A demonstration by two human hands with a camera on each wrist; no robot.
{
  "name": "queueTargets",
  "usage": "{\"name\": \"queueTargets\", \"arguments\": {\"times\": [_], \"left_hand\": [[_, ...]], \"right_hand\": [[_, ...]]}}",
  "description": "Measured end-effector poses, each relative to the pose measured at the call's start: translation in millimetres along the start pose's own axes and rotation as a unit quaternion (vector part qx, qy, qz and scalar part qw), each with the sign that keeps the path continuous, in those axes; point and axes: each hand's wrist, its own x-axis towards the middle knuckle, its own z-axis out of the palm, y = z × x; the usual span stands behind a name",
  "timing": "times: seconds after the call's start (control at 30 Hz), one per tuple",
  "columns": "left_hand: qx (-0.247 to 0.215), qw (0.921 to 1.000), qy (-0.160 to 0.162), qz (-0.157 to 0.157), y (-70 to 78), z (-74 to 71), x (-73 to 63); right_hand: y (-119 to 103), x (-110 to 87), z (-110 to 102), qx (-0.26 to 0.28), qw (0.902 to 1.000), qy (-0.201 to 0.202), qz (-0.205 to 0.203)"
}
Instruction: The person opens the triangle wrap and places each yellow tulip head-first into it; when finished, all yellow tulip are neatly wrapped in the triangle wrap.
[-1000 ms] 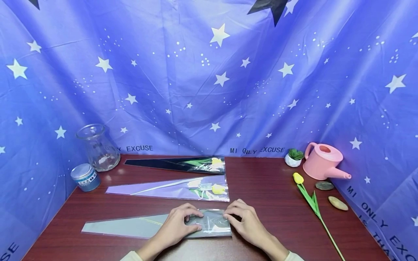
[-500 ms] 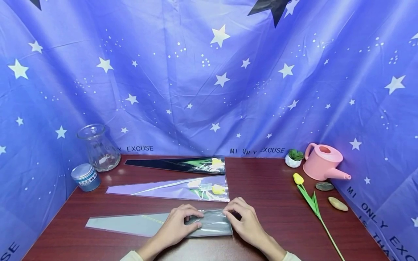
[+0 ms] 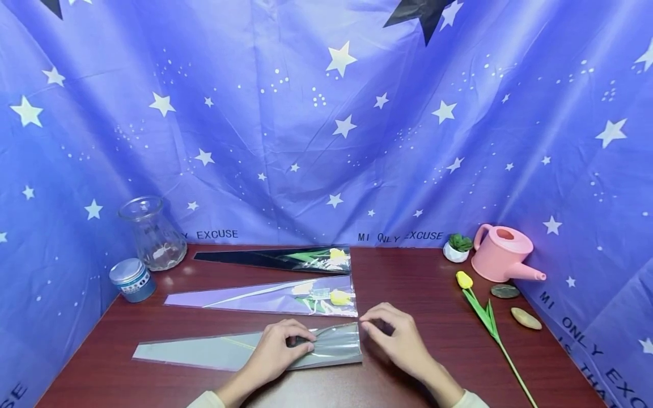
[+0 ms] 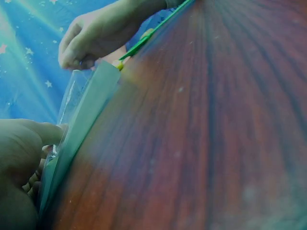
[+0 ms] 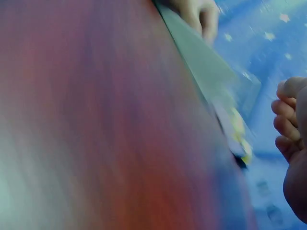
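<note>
Pinching grey sleeve (image 3: 191, 352) w/ L hand (image 3: 278, 348), lower ctr frame; running L–R, wide end (image 3: 339, 343) by R hand (image 3: 398, 337); can't tell its grip.

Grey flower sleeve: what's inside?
In the grey flower sleeve, only grey shows through the clear film at the wide end: no flower. The left hand covers the middle, and the tapered end looks opaque, so its inside can't be seen.
</note>
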Motion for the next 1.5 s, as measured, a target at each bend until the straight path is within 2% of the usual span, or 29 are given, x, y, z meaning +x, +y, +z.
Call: {"name": "queueTargets", "arguments": {"times": [0.2,0.33,0.43,0.53,0.67,0.77,0.87,0.93,1.07,1.2,1.33,1.5], "left_hand": [[-0.016,0.9998,-0.007,-0.009,-1.7,0.4,-1.4],[-0.016,0.9998,-0.009,-0.009,-1.4,-0.1,-0.5],[-0.017,0.9998,-0.010,-0.008,-0.6,-0.1,-0.3],[-0.020,0.9997,-0.013,-0.008,-0.1,-0.1,-0.3],[-0.019,0.9997,-0.011,-0.009,-0.7,-0.9,-0.4],[-0.019,0.9997,-0.011,-0.010,-1.3,-1.5,-0.1],[-0.021,0.9996,-0.013,-0.011,-1.6,-1.8,0.5],[-0.023,0.9996,-0.014,-0.011,-1.5,-1.9,0.8],[-0.024,0.9995,-0.014,-0.011,-1.6,-1.4,1.1],[-0.025,0.9995,-0.015,-0.012,-1.7,-0.5,1.2],[-0.026,0.9994,-0.014,-0.015,-2.0,0.1,1.2],[-0.026,0.9994,-0.014,-0.016,-1.9,0.2,1.1]], "right_hand": [[23,-10.7,-65,-0.017,0.9969,0.029,0.071],[33,-28.5,-114,-0.063,0.9900,0.065,0.108],[39,-46.8,-147,-0.106,0.9810,0.084,0.139],[42,-68.4,-175,-0.148,0.9692,0.086,0.177],[47,-96.4,-200,-0.175,0.9473,0.074,0.258],[51,-112.3,-212,-0.183,0.9242,0.060,0.330],[55,-122.7,-217,-0.190,0.9023,0.052,0.384],[58,-126.9,-219,-0.187,0.8949,0.049,0.402],[62,-132.3,-215,-0.198,0.9008,0.050,0.383],[64,-134.9,-209,-0.242,0.9116,0.048,0.329],[65,-134.1,-205,-0.284,0.9125,0.046,0.291],[67,-132.5,-203,-0.308,0.9130,0.056,0.261]]}}
